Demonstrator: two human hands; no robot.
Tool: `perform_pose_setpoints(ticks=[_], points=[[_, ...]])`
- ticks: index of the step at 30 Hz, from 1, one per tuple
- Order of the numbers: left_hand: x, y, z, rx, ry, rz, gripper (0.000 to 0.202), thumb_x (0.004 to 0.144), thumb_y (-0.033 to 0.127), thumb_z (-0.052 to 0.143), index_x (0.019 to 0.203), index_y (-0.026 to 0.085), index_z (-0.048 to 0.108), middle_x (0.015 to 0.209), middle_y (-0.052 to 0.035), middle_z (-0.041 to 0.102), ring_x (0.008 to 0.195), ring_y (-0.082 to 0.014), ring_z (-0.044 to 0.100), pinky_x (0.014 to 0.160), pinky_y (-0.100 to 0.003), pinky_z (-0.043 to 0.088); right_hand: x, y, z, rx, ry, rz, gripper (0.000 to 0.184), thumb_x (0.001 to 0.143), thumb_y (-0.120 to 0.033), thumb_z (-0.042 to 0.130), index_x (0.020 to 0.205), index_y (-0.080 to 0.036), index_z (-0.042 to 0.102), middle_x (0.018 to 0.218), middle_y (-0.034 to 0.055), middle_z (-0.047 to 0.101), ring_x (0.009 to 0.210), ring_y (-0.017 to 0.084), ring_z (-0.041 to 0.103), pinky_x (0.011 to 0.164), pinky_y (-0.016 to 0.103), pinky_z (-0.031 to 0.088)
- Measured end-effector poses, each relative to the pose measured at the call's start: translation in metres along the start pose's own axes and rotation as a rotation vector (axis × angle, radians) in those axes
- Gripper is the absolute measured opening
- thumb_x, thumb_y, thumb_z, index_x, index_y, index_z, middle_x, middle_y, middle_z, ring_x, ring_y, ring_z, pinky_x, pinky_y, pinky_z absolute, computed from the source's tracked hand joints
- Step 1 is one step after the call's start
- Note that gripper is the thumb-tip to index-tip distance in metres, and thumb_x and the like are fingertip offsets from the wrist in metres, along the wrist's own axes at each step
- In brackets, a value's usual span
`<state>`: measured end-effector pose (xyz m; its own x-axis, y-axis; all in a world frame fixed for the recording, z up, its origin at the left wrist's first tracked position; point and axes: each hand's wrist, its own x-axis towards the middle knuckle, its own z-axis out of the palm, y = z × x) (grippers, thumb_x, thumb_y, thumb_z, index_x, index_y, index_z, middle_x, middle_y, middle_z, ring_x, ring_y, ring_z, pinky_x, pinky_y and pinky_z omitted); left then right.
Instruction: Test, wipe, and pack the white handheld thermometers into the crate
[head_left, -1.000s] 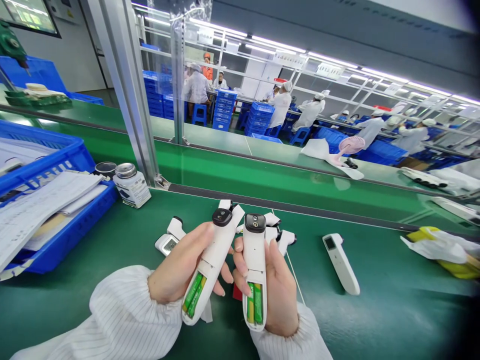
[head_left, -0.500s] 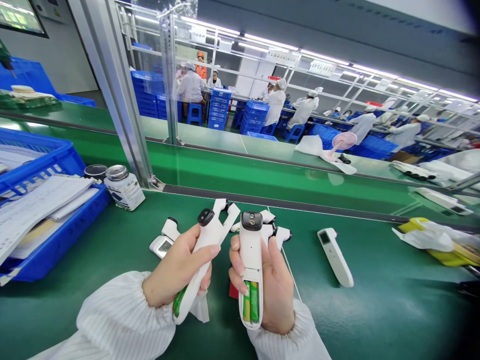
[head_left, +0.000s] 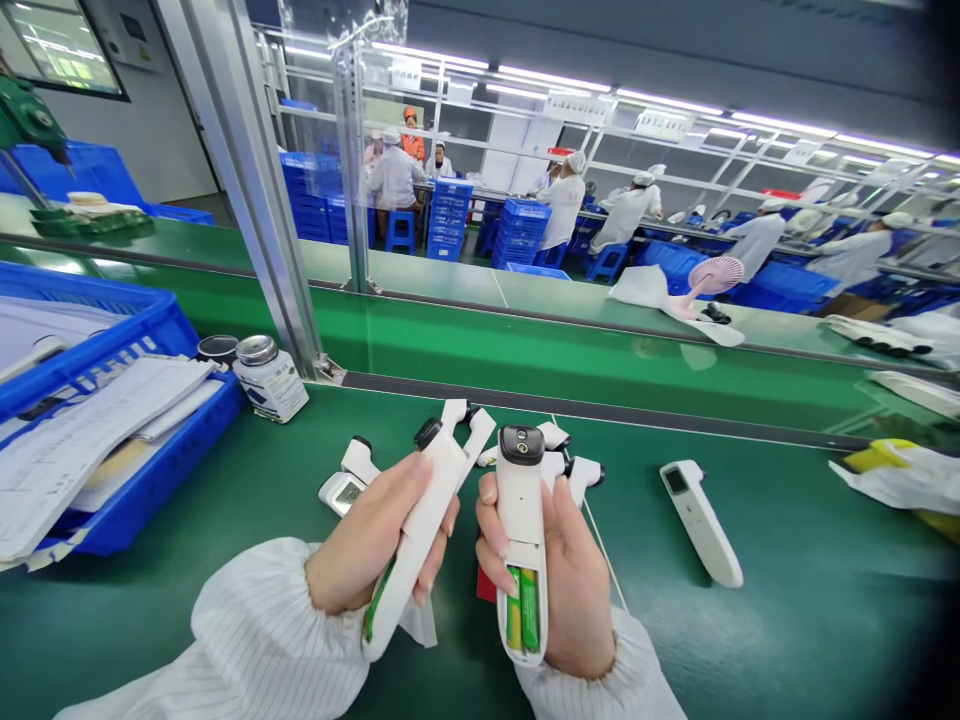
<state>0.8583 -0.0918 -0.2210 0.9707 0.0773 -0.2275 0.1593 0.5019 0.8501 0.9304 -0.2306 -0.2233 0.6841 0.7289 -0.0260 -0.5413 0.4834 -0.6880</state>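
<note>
My left hand [head_left: 360, 545] is closed around a white infrared thermometer [head_left: 424, 520], turned on its side so its green batteries barely show at the lower end. My right hand [head_left: 574, 590] grips a second white thermometer [head_left: 521, 530] upright, its black sensor head on top and its open battery bay with two green batteries [head_left: 523, 608] facing me. Both are held just above the green mat [head_left: 225, 500]. Behind them lie several more thermometers [head_left: 352, 475] in a loose cluster. Another thermometer [head_left: 701, 522] lies alone to the right.
A blue crate [head_left: 142, 470] full of papers stands at the left, with a small white bottle [head_left: 268, 378] and a dark lid beside it. A metal post rises behind. A yellow and white bag [head_left: 896, 470] lies at the right. Beyond the conveyor, people in white coats sit at benches.
My left hand has rolled its thermometer onto its side, so the battery bay that faced me a second ago is now mostly turned away. The right thermometer stays as it was.
</note>
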Motion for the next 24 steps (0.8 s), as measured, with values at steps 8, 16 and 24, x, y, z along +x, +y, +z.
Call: perform_pose_setpoints(ticks=[8, 16, 24], points=[[0.004, -0.011, 0.004, 0.349, 0.177, 0.217, 0.041, 0.086, 0.046, 0.057, 0.115, 0.024, 0.039, 0.087, -0.0012, 0.058, 0.059, -0.0164, 0.064, 0.046, -0.029, 0.055, 0.001, 0.005, -0.003, -0.052, -0.012, 0.063, 0.046, 0.096, -0.046, 0.029, 0.087, -0.014, 0.061, 0.058, 0.0028, 0.053, 0.039, 0.008, 0.043, 0.039, 0.017, 0.030], [0.006, -0.008, 0.001, 0.158, 0.194, 0.163, 0.047, 0.088, 0.052, 0.052, 0.122, 0.023, 0.038, 0.096, -0.0053, 0.062, 0.071, -0.0198, 0.067, 0.059, -0.036, 0.060, 0.005, 0.008, -0.008, -0.018, -0.010, 0.084, 0.046, 0.095, -0.048, 0.034, 0.086, -0.013, 0.063, 0.061, 0.0023, 0.052, 0.042, 0.006, 0.040, 0.039, 0.015, 0.032], [0.012, -0.008, -0.004, -0.061, 0.157, 0.125, 0.063, 0.086, 0.070, 0.034, 0.129, 0.025, 0.044, 0.118, -0.0129, 0.059, 0.085, -0.0259, 0.068, 0.057, -0.034, 0.057, 0.010, 0.005, -0.006, 0.008, 0.083, 0.026, 0.043, 0.095, -0.047, 0.032, 0.085, -0.017, 0.062, 0.080, 0.0056, 0.055, 0.049, 0.007, 0.038, 0.039, 0.015, 0.036]])
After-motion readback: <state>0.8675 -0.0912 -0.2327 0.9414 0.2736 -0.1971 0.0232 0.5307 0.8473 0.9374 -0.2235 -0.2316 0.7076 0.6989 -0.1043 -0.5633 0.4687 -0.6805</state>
